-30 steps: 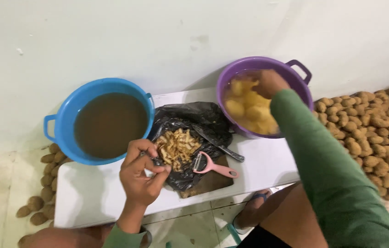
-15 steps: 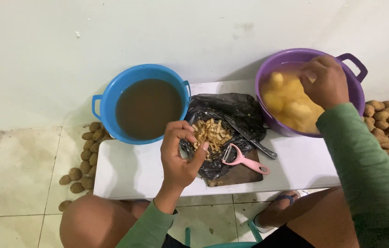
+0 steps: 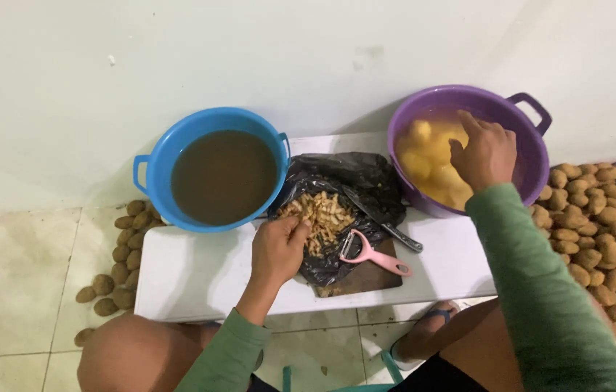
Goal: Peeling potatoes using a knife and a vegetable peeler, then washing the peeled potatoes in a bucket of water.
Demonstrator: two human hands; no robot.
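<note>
My right hand (image 3: 486, 152) reaches into the purple basin (image 3: 533, 170), its fingers spread among the peeled yellow potatoes (image 3: 428, 156) in water. My left hand (image 3: 279, 248) rests fingers-down on the edge of the black plastic bag (image 3: 351, 174), touching the heap of potato peels (image 3: 322, 213). Whether it pinches any peel is hidden. A pink peeler (image 3: 370, 254) lies on the bag just right of that hand. A knife (image 3: 384, 221) lies beside it.
A blue basin (image 3: 150, 170) of brown water stands at the left on the white table (image 3: 192, 276). Unpeeled potatoes lie heaped on the floor at the right (image 3: 606, 232) and scattered at the left (image 3: 123, 254). My knees and a sandalled foot show below the table.
My left hand has dropped from a raised pinch down onto the peels. My right hand has pushed lower into the purple basin with fingers spread. The view shifted slightly.
</note>
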